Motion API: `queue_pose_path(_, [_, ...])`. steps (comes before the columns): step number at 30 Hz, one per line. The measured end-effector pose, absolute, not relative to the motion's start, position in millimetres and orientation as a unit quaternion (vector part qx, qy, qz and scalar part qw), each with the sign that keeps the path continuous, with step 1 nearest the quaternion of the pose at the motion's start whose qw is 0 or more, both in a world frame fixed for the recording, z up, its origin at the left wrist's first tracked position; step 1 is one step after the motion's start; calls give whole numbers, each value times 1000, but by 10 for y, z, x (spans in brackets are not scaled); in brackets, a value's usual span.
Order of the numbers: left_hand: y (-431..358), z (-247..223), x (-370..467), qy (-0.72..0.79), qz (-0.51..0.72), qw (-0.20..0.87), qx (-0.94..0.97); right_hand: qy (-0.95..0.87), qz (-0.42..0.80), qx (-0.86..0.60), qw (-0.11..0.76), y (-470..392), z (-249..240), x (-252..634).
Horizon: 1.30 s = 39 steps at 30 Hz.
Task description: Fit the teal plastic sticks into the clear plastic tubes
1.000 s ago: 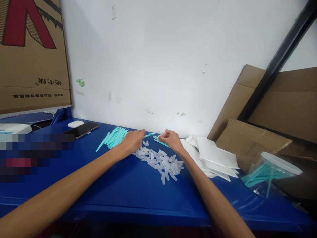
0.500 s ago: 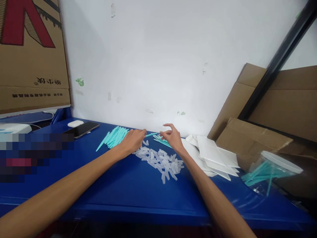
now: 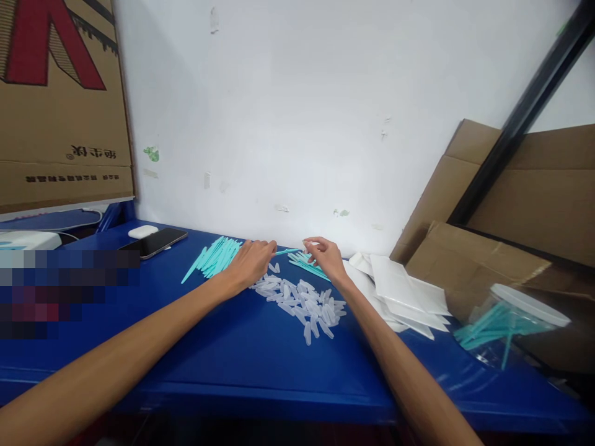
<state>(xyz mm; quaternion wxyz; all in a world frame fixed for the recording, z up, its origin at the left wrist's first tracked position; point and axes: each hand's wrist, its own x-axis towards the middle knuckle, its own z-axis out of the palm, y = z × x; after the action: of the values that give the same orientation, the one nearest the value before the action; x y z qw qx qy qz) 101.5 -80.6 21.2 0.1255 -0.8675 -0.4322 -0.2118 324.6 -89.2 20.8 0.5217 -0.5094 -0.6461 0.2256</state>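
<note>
My left hand (image 3: 253, 263) is closed around a slim teal plastic stick (image 3: 287, 252), whose free end points right. Close to that end, my right hand (image 3: 324, 257) has its thumb and fingertips drawn together; a small pale bit shows there, too tiny to name. Beside my left hand lies a thick pile of teal sticks (image 3: 217, 257). A smaller group of teal sticks (image 3: 307, 265) rests under my right hand. Between my forearms, small translucent cap-like plastic pieces (image 3: 304, 301) are spread in a loose heap.
The blue table (image 3: 223, 365) meets a white wall. White packets (image 3: 404, 288) lie on the right, near a clear jar (image 3: 525, 319) of teal sticks with a white lid. Cardboard (image 3: 478, 260) leans behind them. A phone (image 3: 155, 243) and a white case (image 3: 143, 231) sit at the back left.
My right hand has shifted slightly right and its raised finger has come down toward the others. My left hand still holds the teal stick, almost unmoved.
</note>
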Motion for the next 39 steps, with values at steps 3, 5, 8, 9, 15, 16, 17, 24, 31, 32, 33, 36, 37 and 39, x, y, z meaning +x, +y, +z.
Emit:
queue_pose_path(3, [-796, 195, 1018, -427, -217, 127, -869, -648, 236, -500, 524, -880, 203, 3246])
queue_pose_path(5, [-797, 193, 1019, -426, -217, 124, -870, -645, 246, -497, 526, -870, 201, 3247])
queue_pose_path(8, [-811, 207, 1021, -427, -215, 121, -870, -628, 262, -496, 540, -855, 198, 3249])
queue_pose_path(9, [-817, 213, 1022, -427, -214, 121, -870, -622, 264, -495, 546, -850, 196, 3252])
queue_pose_path(15, [-839, 236, 1027, -425, -206, 119, -873, -615, 239, -496, 564, -806, 165, 3275])
queue_pose_path(16, [-837, 234, 1027, -425, -206, 120, -873, -614, 239, -496, 566, -799, 162, 3278])
queue_pose_path(17, [-832, 229, 1026, -425, -206, 121, -873, -611, 244, -495, 568, -795, 161, 3279])
queue_pose_path(24, [-810, 203, 1012, -423, -222, 134, -868, -580, 341, -464, 576, -817, 200, 3293])
queue_pose_path(31, [-815, 214, 1014, -418, -227, 130, -870, -601, 282, -507, 549, -814, 188, 3298])
queue_pose_path(32, [-811, 210, 1014, -417, -228, 130, -870, -605, 280, -508, 546, -815, 187, 3297])
queue_pose_path(33, [-808, 206, 1013, -416, -229, 129, -871, -606, 277, -510, 544, -817, 186, 3296])
queue_pose_path(36, [-806, 197, 1012, -408, -237, 126, -873, -607, 264, -512, 548, -822, 195, 3297])
queue_pose_path(37, [-807, 196, 1013, -405, -240, 126, -873, -608, 260, -511, 548, -825, 200, 3298])
queue_pose_path(39, [-810, 196, 1016, -402, -244, 130, -873, -619, 253, -509, 541, -836, 210, 3295])
